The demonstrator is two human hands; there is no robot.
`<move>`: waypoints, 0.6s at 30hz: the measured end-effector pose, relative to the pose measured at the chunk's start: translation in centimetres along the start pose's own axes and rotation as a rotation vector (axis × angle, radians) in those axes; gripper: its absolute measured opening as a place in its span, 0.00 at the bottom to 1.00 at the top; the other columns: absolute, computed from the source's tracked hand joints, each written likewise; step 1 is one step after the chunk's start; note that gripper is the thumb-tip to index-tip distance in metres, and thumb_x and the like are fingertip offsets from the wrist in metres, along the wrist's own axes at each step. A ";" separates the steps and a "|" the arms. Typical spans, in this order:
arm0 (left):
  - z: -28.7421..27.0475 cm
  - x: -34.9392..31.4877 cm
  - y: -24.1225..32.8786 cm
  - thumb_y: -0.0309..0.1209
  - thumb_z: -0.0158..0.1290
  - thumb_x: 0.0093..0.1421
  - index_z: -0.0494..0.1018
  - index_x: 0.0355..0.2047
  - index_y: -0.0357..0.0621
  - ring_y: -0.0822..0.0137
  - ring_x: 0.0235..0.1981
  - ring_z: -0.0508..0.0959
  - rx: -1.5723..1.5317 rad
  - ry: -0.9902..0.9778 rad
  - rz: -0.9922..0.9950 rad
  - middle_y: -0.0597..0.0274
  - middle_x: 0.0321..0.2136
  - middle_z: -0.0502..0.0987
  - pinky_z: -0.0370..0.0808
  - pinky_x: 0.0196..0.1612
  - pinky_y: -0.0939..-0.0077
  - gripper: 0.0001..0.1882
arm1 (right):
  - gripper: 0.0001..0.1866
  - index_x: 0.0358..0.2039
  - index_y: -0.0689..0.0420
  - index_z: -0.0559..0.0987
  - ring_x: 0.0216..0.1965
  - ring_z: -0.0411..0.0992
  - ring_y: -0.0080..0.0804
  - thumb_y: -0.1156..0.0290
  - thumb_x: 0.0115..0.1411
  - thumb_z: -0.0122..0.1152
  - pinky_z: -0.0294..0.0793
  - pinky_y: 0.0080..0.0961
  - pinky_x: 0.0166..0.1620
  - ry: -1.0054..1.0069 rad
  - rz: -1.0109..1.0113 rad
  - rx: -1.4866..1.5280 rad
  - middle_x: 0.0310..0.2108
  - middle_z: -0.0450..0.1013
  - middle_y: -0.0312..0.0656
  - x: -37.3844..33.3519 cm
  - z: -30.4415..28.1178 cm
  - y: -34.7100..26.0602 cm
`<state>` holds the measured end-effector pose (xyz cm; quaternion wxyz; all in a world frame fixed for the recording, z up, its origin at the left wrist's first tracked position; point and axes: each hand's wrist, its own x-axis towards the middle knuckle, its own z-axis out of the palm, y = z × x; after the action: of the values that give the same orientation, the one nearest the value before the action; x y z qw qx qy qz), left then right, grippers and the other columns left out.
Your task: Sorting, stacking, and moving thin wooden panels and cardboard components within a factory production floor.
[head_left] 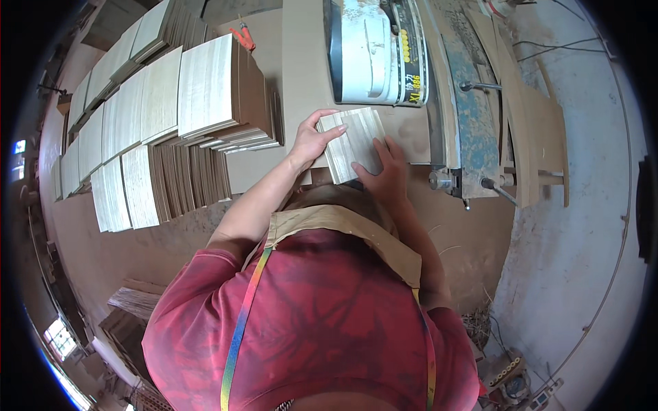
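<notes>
A small stack of pale wooden boards (358, 138) is between my two hands, just in front of my body at the near edge of the worktable. My left hand (312, 142) grips its left side, the thumb lying over the top face and the fingers around the far left corner. On the right side, my right hand (388, 172) closes over the near right part, thumb on the top face and fingers along the edge. How many boards are in the stack I cannot tell. Just beyond it stands a white machine housing (367, 51) with black and yellow markings.
Rows of stacked pale boards (205, 85) fill the left side, next to the brown worktable (301, 48). Red-handled pliers (245, 34) lie behind them. To the right stands a worn blue metal machine part (473, 109) with knobs and levers, near a whitish wall (569, 226).
</notes>
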<state>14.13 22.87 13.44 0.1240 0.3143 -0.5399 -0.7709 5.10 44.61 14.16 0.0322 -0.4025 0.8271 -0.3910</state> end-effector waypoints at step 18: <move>-3.6 -1.2 1.0 0.22 0.65 0.67 0.76 0.62 0.42 0.64 0.45 0.84 -0.169 -0.047 -0.120 0.53 0.49 0.83 0.84 0.50 0.73 0.24 | 0.28 0.60 0.66 0.76 0.58 0.71 0.59 0.65 0.63 0.71 0.76 0.49 0.58 0.244 0.067 -0.417 0.59 0.73 0.57 7.1 3.7 7.5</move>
<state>17.15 20.40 13.99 0.0909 0.3163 -0.4559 -0.8269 -3.11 40.20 8.40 -0.1390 -0.3223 0.9007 -0.2560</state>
